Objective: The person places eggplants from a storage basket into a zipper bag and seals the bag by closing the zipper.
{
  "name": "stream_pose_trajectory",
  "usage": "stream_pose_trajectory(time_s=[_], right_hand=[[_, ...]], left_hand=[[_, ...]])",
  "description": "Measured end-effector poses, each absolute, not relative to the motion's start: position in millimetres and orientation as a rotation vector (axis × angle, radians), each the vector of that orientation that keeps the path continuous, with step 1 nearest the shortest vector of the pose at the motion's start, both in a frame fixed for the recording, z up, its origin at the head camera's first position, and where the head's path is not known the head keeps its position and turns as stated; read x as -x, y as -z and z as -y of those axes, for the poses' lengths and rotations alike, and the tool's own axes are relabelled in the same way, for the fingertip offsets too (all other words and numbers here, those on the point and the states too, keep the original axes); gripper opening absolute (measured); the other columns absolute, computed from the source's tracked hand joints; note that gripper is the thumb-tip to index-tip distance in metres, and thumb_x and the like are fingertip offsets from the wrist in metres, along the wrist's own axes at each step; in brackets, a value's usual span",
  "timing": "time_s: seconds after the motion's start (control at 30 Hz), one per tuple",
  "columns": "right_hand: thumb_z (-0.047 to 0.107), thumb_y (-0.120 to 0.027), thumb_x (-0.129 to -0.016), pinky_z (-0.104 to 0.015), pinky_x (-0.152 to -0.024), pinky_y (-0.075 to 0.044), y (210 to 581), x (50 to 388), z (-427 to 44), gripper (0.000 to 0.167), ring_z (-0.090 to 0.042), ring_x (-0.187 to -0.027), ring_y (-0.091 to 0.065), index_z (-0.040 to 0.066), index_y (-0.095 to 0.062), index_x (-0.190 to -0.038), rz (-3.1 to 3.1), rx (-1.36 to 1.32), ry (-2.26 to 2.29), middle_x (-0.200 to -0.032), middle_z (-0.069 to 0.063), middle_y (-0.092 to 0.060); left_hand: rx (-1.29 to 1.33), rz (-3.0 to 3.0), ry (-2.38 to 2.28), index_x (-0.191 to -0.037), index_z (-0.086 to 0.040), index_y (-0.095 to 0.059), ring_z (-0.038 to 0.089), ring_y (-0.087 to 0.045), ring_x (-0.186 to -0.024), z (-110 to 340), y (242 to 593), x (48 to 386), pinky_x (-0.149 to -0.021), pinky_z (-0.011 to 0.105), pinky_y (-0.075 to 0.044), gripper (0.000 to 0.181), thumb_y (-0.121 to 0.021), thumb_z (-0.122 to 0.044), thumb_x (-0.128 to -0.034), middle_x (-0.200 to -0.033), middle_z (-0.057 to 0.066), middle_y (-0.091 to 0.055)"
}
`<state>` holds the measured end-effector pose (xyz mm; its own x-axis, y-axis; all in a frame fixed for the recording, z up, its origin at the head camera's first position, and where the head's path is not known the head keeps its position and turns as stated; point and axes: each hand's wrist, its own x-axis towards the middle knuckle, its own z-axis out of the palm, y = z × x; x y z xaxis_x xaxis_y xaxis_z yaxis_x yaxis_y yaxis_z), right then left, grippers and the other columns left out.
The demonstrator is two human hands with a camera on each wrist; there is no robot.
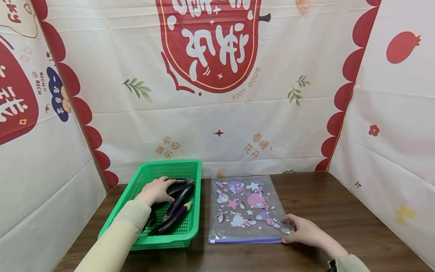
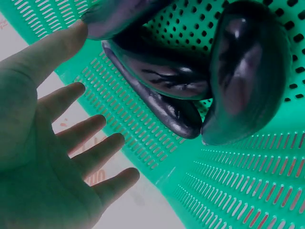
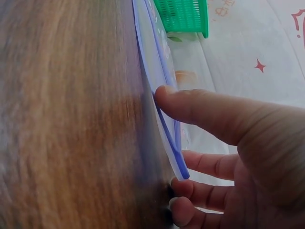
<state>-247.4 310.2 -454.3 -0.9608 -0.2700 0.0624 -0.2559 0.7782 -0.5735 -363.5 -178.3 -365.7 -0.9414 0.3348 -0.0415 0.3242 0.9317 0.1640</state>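
Several dark purple eggplants (image 1: 180, 198) lie in a green plastic basket (image 1: 198, 226) on the left of the table. My left hand (image 1: 157, 192) is inside the basket, over the eggplants, with its fingers spread. In the left wrist view its thumb tip meets the end of one eggplant (image 2: 119, 19), while the other fingers stay apart from them. A clear zip bag (image 1: 222, 226) with cartoon prints lies flat beside the basket, its purple zipper (image 1: 248, 240) facing me. My right hand (image 1: 302, 231) holds the bag's near right corner between thumb and fingers.
A dark wooden table (image 1: 340, 211) carries the basket and bag. Printed white cloth (image 1: 204, 121) hangs behind it, with more cloth along both sides. The basket's raised rim stands between the left hand and the bag.
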Motion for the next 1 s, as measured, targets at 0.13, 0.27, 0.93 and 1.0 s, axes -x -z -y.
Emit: stream_pose_trajectory(time_s=[0.13,0.27,0.93,1.0], right_hand=[[0.033,-0.083,-0.067,-0.026,-0.054,-0.031,455.2,249.5,-309.5,0.056,-0.007,-0.062,-0.04,0.008,-0.062,-0.112,-2.957,0.438,0.934,-0.073,0.001,-0.047],[0.034,-0.082,-0.068,-0.026,-0.054,-0.031,456.7,249.4,-308.8,0.056,-0.008,-0.062,-0.04,0.008,-0.062,-0.113,-2.958,0.418,0.934,-0.072,0.001,-0.047],[0.033,-0.083,-0.067,-0.027,-0.053,-0.033,457.1,247.0,-306.7,0.057,-0.009,-0.062,-0.042,0.007,-0.062,-0.114,-2.963,0.393,0.967,-0.072,0.001,-0.048],[0.033,-0.083,-0.067,-0.027,-0.053,-0.033,457.3,246.9,-306.7,0.057,-0.009,-0.061,-0.042,0.007,-0.062,-0.113,-2.964,0.398,0.973,-0.072,0.001,-0.048]], left_hand=[[-0.504,-2.985,-0.286,-0.146,-0.01,-0.044,0.05,-0.038,-0.128,180.7,367.8,365.3,-0.093,0.061,-0.039,0.068,-0.073,-0.024,-0.0862,-0.149,0.026,-0.033],[-0.501,-2.969,-0.305,-0.145,-0.008,-0.045,0.049,-0.042,-0.125,183.1,370.0,365.6,-0.091,0.059,-0.041,0.066,-0.072,-0.02,-0.0866,-0.146,0.028,-0.035],[-0.478,-2.917,-0.322,-0.14,-0.007,-0.051,0.044,-0.046,-0.124,179.1,369.9,368.5,-0.091,0.056,-0.042,0.064,-0.076,-0.012,-0.0818,-0.138,0.02,-0.05],[-0.471,-2.918,-0.322,-0.139,-0.007,-0.052,0.044,-0.046,-0.124,178.2,369.8,368.7,-0.092,0.056,-0.042,0.063,-0.076,-0.012,-0.0816,-0.138,0.02,-0.051]])
